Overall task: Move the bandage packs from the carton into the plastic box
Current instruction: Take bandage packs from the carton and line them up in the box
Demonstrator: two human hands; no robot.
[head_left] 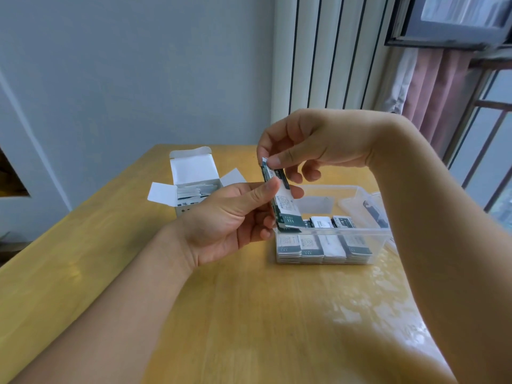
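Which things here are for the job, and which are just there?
For the job:
- carton, open, packs inside
- plastic box, rows of packs inside
- bandage packs held by the left hand and right hand

Just there:
- box lid beside the box
- curtain
- window

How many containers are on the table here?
2. An open carton sits at the table's far left with packs inside; a clear plastic box sits right of it, near the hands, partly filled. Its lid lies beside it.

Carton (194,184) left-rear on table (249,314); plastic box (332,236) right; held packs (282,200) between, above box edge.
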